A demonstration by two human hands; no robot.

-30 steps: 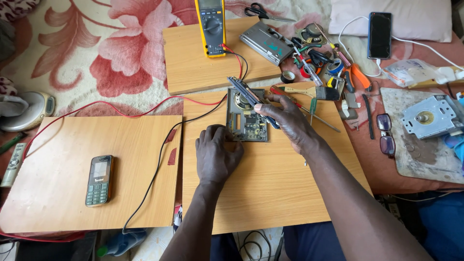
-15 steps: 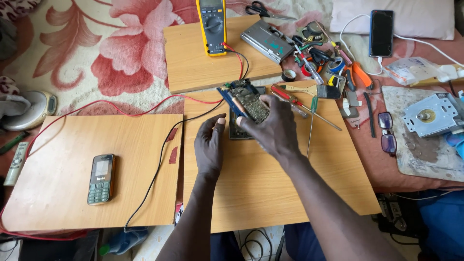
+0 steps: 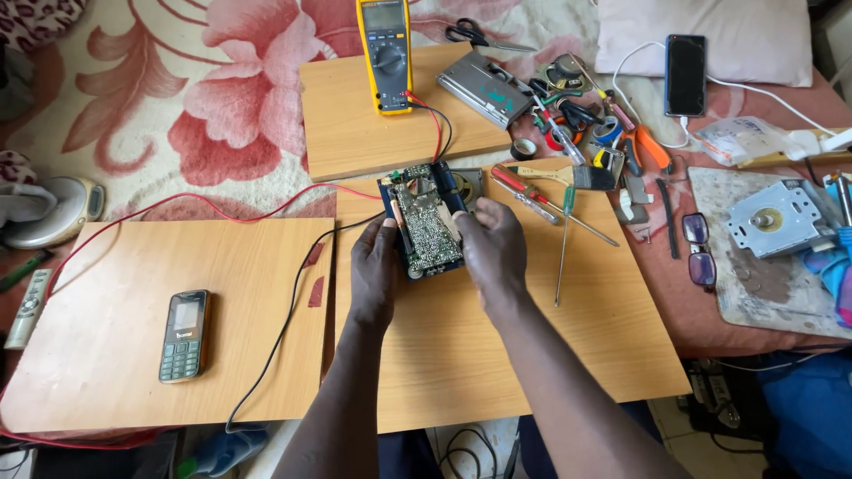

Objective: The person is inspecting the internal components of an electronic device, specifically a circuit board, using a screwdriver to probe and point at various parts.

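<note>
Both of my hands hold up a small green circuit board in a dark blue frame point(image 3: 424, 222) above the middle wooden board point(image 3: 497, 346). My left hand point(image 3: 374, 275) grips its left edge and my right hand point(image 3: 491, 247) grips its right edge. A second small metal-faced part point(image 3: 468, 182) lies on the wood just behind the held board. A yellow multimeter point(image 3: 383, 53) stands on the far wooden board, and its red and black leads point(image 3: 433, 120) run down toward my hands.
A dark keypad phone point(image 3: 185, 335) lies on the left wooden board. Screwdrivers point(image 3: 532, 197), pliers, tape rolls and scissors point(image 3: 475, 35) lie at the right and rear. Glasses point(image 3: 698, 248), a grey motor part point(image 3: 781, 217) and a charging black phone point(image 3: 686, 75) are at right.
The circuit board has come off the wooden board into both hands and turned upright. My right hand let go of the tool it held, and my left hand rose from the table.
</note>
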